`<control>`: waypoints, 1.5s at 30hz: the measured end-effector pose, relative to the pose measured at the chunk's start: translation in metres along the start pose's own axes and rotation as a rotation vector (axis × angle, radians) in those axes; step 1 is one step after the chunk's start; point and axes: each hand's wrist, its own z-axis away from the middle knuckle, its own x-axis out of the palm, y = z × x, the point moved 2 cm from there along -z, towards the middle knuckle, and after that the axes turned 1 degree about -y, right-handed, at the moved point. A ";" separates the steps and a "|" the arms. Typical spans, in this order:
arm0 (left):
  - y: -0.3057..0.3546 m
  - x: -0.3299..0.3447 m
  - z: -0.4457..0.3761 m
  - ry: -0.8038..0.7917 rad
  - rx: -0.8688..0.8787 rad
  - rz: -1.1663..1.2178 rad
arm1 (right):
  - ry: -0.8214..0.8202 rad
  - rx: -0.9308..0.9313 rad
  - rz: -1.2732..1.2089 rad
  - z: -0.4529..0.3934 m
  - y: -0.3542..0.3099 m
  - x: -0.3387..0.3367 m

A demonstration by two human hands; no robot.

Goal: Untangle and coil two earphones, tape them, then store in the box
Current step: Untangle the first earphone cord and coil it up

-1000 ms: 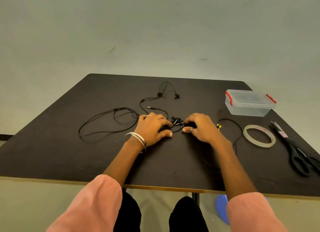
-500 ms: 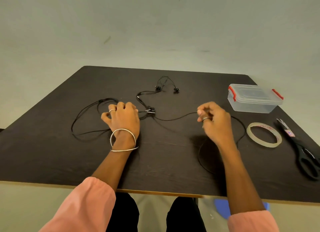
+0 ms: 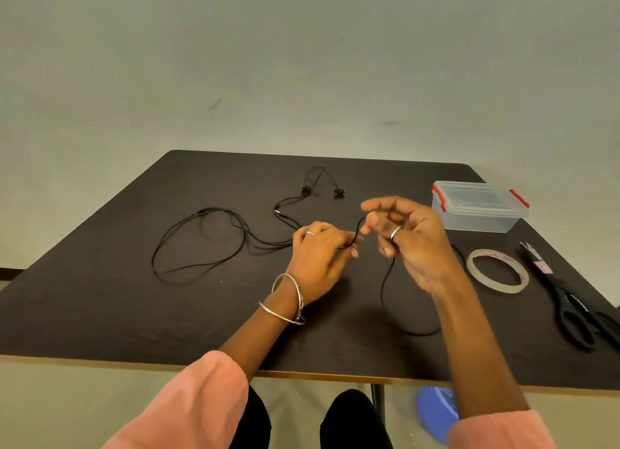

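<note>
Black earphone cables lie on the dark table (image 3: 100, 307). One earphone (image 3: 315, 190) with its two earbuds lies at the back centre, and its cable runs into big loops (image 3: 201, 240) on the left. My left hand (image 3: 318, 257) pinches a cable near the table's middle. My right hand (image 3: 406, 240) is raised beside it and pinches the same black cable, which arcs between the two hands. A further stretch of cable (image 3: 385, 291) hangs down from my right hand and curves along the table. The clear box (image 3: 479, 210) with red clips stands closed at the back right.
A roll of clear tape (image 3: 496, 271) lies flat right of my right hand. Black scissors (image 3: 567, 301) lie along the right edge. A blue object (image 3: 436, 411) sits on the floor under the table's front edge. My knees show below that edge.
My hands, spread apart half a second ago, have come together at the middle. The right hand has risen off the table with the cable. The loops on the left were pulled in.
</note>
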 end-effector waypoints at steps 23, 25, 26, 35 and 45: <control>0.023 -0.179 -0.117 0.463 -0.365 1.284 | 0.321 -0.041 0.260 -0.001 -0.068 -0.074; 0.015 -0.177 -0.115 0.466 -0.437 1.242 | 0.328 -0.022 0.311 -0.004 -0.061 -0.075; 0.010 -0.173 -0.111 0.451 -0.492 1.205 | 0.330 -0.003 0.336 -0.005 -0.057 -0.076; 0.018 -0.138 -0.090 0.151 -0.457 0.783 | 0.281 -0.008 0.495 -0.021 -0.055 -0.036; 0.041 -0.164 -0.093 -0.099 -0.389 0.716 | -0.120 -0.058 0.422 -0.063 -0.073 0.021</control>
